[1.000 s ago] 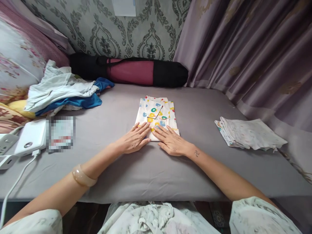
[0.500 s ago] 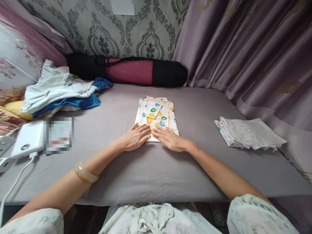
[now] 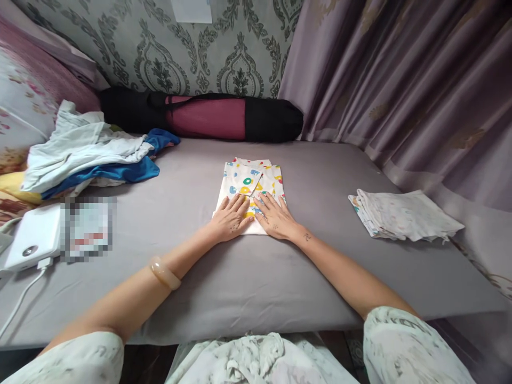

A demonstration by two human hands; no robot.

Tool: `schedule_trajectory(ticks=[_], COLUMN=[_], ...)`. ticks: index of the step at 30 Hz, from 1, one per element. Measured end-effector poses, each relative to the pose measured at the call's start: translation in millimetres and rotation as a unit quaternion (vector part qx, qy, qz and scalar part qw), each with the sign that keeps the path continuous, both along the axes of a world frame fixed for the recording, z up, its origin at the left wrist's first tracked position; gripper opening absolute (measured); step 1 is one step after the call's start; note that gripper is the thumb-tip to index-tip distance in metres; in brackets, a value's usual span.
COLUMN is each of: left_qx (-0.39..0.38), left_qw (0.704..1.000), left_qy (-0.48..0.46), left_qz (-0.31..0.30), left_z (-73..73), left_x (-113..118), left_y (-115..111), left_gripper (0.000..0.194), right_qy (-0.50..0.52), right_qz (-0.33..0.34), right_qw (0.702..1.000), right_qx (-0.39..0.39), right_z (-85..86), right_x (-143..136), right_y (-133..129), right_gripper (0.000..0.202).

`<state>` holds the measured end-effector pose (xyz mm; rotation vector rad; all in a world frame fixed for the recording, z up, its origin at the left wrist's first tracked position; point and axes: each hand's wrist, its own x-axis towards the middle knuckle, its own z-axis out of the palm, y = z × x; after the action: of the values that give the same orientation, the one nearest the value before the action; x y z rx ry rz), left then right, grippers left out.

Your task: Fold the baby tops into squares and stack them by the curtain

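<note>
A white shirt (image 3: 248,176) with colourful prints lies folded into a rough rectangle, its collar end pointing away from me. My left hand (image 3: 233,217) rests flat on its near left part, fingers stretched out. Beside it, my right hand (image 3: 276,216) lies flat on the near right part with the fingers spread. The two thumbs are close together over the middle of the cloth. Part of the shirt is hidden under both palms.
A folded cloth stack (image 3: 404,213) lies at the right. On the left are crumpled clothes (image 3: 88,149), a white power bank (image 3: 34,234) with a cable, and a blurred packet (image 3: 88,229). A long black and maroon bag (image 3: 206,118) lies along the wall on the grey sheet (image 3: 320,288).
Both hands have slid a little forward over the shirt, away from me, fingers still flat. The view has shifted slightly to the right.
</note>
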<state>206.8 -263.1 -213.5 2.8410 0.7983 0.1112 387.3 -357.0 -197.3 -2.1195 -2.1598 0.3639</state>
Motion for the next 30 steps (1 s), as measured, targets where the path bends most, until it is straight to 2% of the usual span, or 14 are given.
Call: schedule_trajectory(ticks=[3,5,9,15,20,24,27,30], left_qx=[-0.003,0.013,0.028,0.013,0.014,0.006,-0.001,-0.004], left_qw=[1.0,1.0,0.997,0.998,0.998,0.998,0.997,0.993], left_qy=[-0.001,-0.02,-0.033,-0.015,-0.01,-0.025,-0.071,-0.098], left_qz=[-0.01,0.012,0.061,0.057,0.061,0.058,0.028,-0.062], left_z=[7.1,8.9,2.0,-8.0,-7.2,-1.5,9.9,21.3], left_x=[-1,-1,0,0,1,0,-9,-22], left_y=[1,3,7,11,10,9,7,3], left_gripper=[0.068,0.067,0.068,0.072,0.071,0.069,0.063,0.053], right_qy=[0.026,0.033,0.015,0.004,-0.004,0.02,0.061,0.068], right_qz=[0.003,-0.023,-0.088,-0.092,-0.094,-0.092,-0.085,-0.054], right_qw=[1.0,0.999,0.995,0.995,0.994,0.995,0.994,0.994], right_qx=[-0.017,0.002,0.041,0.038,0.049,0.029,0.019,0.069], right_z=[4.6,6.4,2.1,-11.0,-14.2,-8.8,0.1,6.6], right_x=[3,6,8,7,7,10,15,16], right_y=[1,3,5,5,6,7,3,-10], right_gripper=[0.064,0.064,0.068,0.067,0.066,0.067,0.066,0.057])
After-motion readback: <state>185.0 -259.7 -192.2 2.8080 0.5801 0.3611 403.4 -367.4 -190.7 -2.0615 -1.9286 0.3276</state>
